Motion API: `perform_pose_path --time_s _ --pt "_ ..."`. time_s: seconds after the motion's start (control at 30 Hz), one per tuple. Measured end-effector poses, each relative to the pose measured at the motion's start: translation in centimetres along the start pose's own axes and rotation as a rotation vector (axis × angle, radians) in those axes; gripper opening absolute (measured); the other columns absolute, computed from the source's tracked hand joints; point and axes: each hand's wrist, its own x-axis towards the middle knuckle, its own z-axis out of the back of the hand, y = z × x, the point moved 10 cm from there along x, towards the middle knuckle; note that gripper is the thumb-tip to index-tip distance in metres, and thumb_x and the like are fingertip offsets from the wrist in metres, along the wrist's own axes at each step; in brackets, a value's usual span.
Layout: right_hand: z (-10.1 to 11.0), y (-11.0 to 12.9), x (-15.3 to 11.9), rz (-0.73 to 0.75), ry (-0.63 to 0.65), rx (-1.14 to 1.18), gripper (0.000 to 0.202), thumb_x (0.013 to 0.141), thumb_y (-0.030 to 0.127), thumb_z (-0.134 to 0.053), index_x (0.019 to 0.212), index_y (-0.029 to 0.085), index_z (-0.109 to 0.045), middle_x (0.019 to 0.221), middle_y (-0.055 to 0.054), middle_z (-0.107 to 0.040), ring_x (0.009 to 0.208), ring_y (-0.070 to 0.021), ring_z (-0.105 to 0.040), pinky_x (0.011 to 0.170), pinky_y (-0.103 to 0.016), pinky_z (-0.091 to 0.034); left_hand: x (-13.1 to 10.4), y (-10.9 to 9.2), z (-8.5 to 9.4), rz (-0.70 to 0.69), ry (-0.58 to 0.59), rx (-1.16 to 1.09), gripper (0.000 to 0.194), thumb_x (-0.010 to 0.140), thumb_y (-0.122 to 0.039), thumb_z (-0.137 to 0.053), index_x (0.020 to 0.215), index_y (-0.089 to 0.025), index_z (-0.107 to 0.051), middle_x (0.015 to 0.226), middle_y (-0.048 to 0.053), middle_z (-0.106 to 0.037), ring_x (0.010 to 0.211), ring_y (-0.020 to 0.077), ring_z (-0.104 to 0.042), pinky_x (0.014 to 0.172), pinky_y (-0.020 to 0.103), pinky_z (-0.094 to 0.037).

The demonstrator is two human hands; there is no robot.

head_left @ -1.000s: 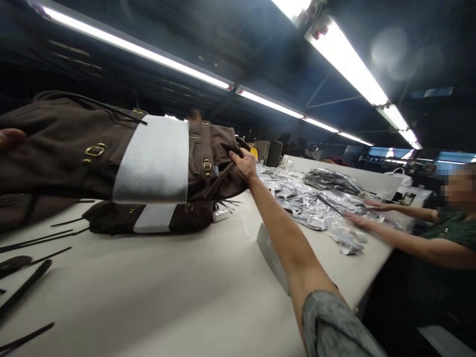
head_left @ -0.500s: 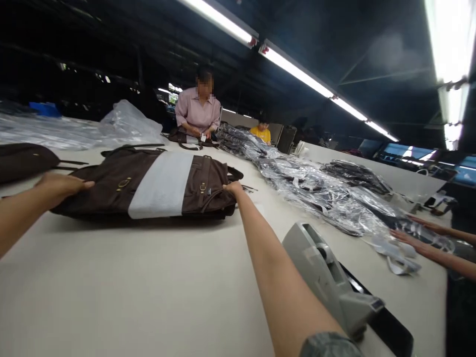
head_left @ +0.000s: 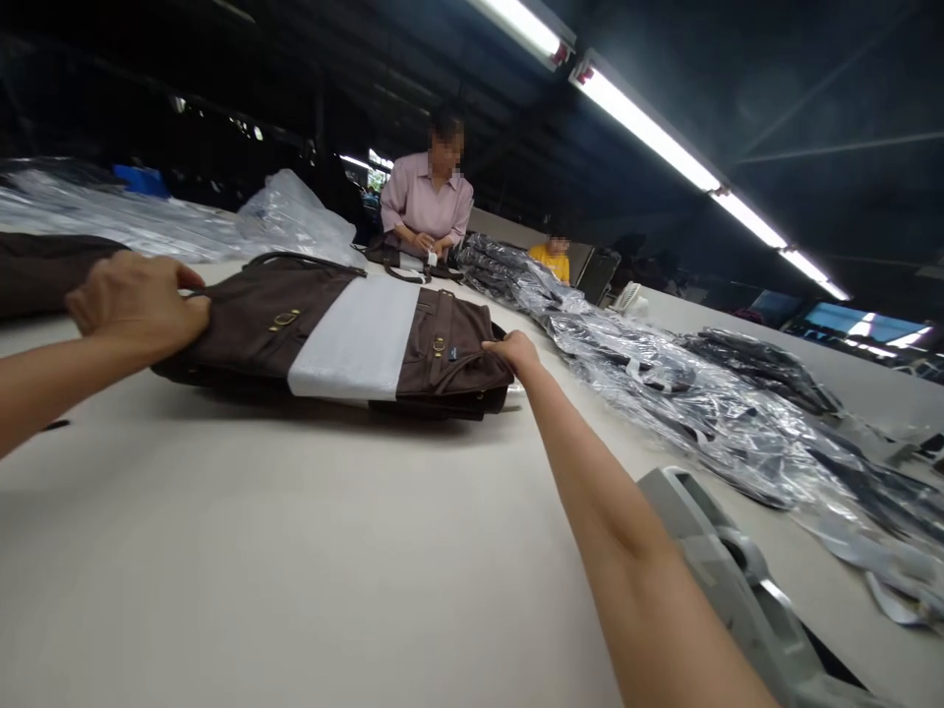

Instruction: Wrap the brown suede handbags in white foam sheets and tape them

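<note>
while our left hand [head_left: 137, 307] grasps the left end of the brown bag [head_left: 247, 313], our right hand [head_left: 519, 352] pinches its right end between the fingers [head_left: 500, 346]; wrapped in a white band [head_left: 358, 336], it lies over a dark bag [head_left: 449, 408] on the desk [head_left: 317, 551], a grey dispenser [head_left: 727, 590] near our right forearm [head_left: 641, 551].

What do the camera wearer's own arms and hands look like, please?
The left hand and right hand are bare, with no gloves, and both forearms are uncovered as far as the picture shows; no sleeve, watch or bracelet is visible.
</note>
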Motion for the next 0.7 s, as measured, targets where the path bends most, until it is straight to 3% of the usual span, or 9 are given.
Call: perform_pose_path --time_s 0.07,0.13,0.17,0.23,0.33,0.43,0.53,0.63,0.7 --pt "3.2 3.4 -2.1 0.12 -0.144 -0.051 0.043 0.084 0.031 -0.069 0.122 0.012 -0.064 0.124 -0.019 -0.064 0.12 -0.0334 -0.057 0.102 -0.049 -0.044 -0.5 -1.0 1.1 0.071 0.02 0.042 0.059 0.097 -0.05 -0.03 0.126 -0.007 -0.059 0.14 0.013 -0.043 0.129 0.0478 -0.042 0.098 0.068 -0.04" --pt "4.3 8.9 -6.1 0.424 -0.226 -0.098 0.041 0.093 0.035 -0.057 0.129 0.016 -0.06 0.131 -0.017 -0.058 0.128 -0.0322 -0.05 0.109 -0.051 -0.037 -0.8 -1.8 1.3 0.136 0.074 0.07 0.053 0.098 -0.043 -0.031 0.124 -0.008 -0.062 0.137 0.013 -0.049 0.127 0.0449 -0.047 0.098 0.064 -0.043" --pt "3.2 11.6 -8.8 0.61 -0.186 -0.127 0.043 0.095 0.039 -0.056 0.132 0.017 -0.059 0.134 -0.015 -0.056 0.132 -0.0322 -0.047 0.112 -0.053 -0.033 -0.8 -1.9 1.3 0.169 0.089 0.078 0.05 0.097 -0.041 -0.036 0.124 -0.008 -0.062 0.137 0.013 -0.05 0.127 0.045 -0.048 0.099 0.064 -0.043" --pt "-1.0 15.0 -14.1 0.887 -0.042 -0.262 0.062 0.087 0.048 -0.068 0.14 0.02 -0.053 0.145 -0.014 -0.049 0.139 -0.035 -0.037 0.118 -0.058 -0.023 -0.7 -2.1 1.5 0.19 0.094 0.073 0.047 0.094 -0.037 -0.042 0.125 -0.009 -0.062 0.137 0.014 -0.051 0.127 0.0457 -0.048 0.099 0.064 -0.043" --pt "-8.1 14.9 -18.3 0.969 0.087 -0.473 0.083 0.08 0.038 -0.079 0.152 0.026 -0.038 0.157 -0.015 -0.035 0.145 -0.0411 -0.026 0.117 -0.068 -0.012 -0.6 -2.2 2.3 0.175 0.074 0.054 0.045 0.09 -0.032 -0.045 0.122 -0.007 -0.063 0.135 0.012 -0.052 0.128 0.0457 -0.047 0.099 0.063 -0.044" --pt "-12.2 13.0 -17.9 0.881 0.101 -0.537 0.062 0.098 0.021 -0.053 0.154 0.033 -0.033 0.159 -0.014 -0.033 0.145 -0.0386 -0.029 0.112 -0.074 -0.014 -0.9 -3.4 4.2 0.093 -0.005 0.055 0.043 0.088 -0.028 -0.045 0.116 -0.002 -0.065 0.134 0.012 -0.051 0.129 0.0443 -0.046 0.103 0.062 -0.04" --pt "-13.8 12.3 -15.4 0.816 0.101 -0.51 0.057 0.101 0.013 -0.033 0.153 0.037 -0.034 0.16 -0.012 -0.035 0.145 -0.0356 -0.032 0.111 -0.076 -0.016 -1.6 -6.1 6.2 -0.013 -0.135 0.06 0.043 0.091 -0.028 -0.041 0.114 0.0 -0.065 0.133 0.011 -0.05 0.133 0.0396 -0.042 0.11 0.06 -0.034" --pt "-14.7 12.4 -12.0 0.746 0.138 -0.508 0.059 0.101 0.013 -0.03 0.154 0.04 -0.034 0.162 -0.013 -0.031 0.146 -0.0364 -0.03 0.109 -0.077 -0.017 -3.3 -10.6 7.3 -0.147 -0.268 0.041 0.041 0.094 -0.027 -0.038 0.109 0.0 -0.065 0.124 0.011 -0.054 0.132 0.0325 -0.044 0.113 0.053 -0.033" --pt "-15.3 12.6 -9.5 0.684 0.16 -0.517 0.059 0.102 0.014 -0.029 0.154 0.042 -0.033 0.163 -0.013 -0.028 0.147 -0.0362 -0.029 0.109 -0.077 -0.016 -5.9 -14.7 6.8 -0.308 -0.322 0.009 0.037 0.094 -0.027 -0.038 0.102 -0.004 -0.066 0.114 0.01 -0.059 0.124 0.0289 -0.05 0.11 0.049 -0.037"
